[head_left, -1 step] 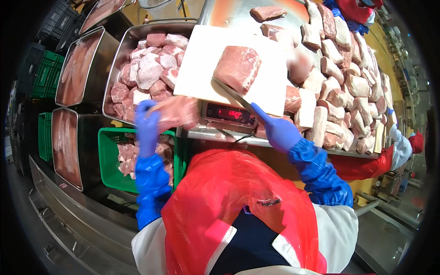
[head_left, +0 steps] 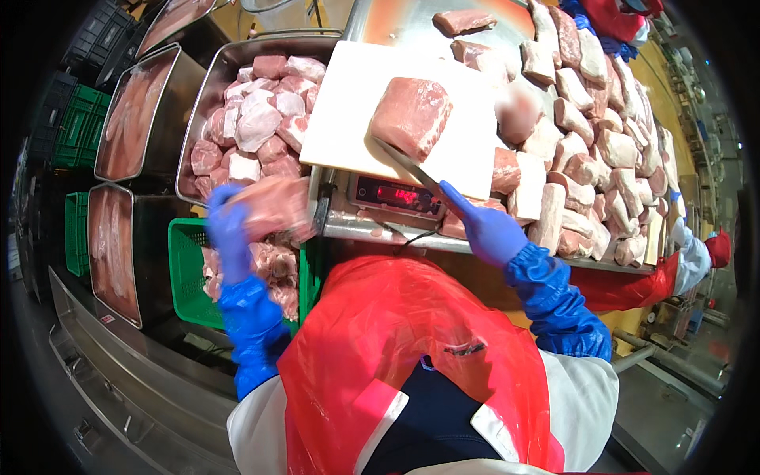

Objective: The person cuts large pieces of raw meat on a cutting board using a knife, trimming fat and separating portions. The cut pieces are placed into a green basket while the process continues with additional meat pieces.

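Observation:
My left hand, in a blue glove, grips a piece of raw meat, slightly blurred, above the green basket, which has meat trimmings in it. My right hand is wrapped round the handle of a knife. Its blade lies by the lower edge of a large block of meat on the white cutting board. Just below the board is a scale display with lit red digits.
Left of the board, a metal tub is full of meat chunks. Further left stand metal bins of meat and green crates. Many meat pieces cover the table on the right. Other people's sleeves show along the far side and right.
My left hand has moved left and slightly down with the piece of meat, away from the board's corner. My right hand and the knife have barely shifted.

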`<state>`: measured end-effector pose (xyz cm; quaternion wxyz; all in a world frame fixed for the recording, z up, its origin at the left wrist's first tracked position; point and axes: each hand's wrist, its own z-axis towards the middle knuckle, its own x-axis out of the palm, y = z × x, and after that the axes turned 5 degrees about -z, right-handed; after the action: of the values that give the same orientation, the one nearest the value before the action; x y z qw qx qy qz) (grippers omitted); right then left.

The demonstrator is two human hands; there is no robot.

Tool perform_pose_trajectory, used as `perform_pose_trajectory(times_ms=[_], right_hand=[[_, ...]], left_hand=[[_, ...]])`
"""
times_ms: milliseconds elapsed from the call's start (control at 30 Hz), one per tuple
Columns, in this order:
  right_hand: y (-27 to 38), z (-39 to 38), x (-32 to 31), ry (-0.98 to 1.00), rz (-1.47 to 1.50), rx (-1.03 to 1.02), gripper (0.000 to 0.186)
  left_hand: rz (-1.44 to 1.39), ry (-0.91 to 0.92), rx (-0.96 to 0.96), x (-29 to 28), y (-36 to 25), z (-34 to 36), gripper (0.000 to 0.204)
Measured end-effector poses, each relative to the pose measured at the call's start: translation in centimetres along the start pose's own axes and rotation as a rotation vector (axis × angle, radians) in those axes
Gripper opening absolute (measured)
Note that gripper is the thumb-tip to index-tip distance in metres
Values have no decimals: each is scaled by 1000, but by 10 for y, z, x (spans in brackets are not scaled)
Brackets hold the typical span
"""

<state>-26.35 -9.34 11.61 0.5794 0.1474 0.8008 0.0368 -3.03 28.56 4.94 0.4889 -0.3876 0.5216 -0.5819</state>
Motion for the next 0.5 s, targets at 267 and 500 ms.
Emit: perform_pose_trajectory(times_ms=[267, 500], right_hand=[[-10, 2, -38, -72, 658, 15, 63], [-64, 219, -39, -569, 1429, -96, 40]], left_hand=[[1207, 9, -594, -203, 165, -132, 67], [-28, 242, 128, 176, 59, 46, 52]])
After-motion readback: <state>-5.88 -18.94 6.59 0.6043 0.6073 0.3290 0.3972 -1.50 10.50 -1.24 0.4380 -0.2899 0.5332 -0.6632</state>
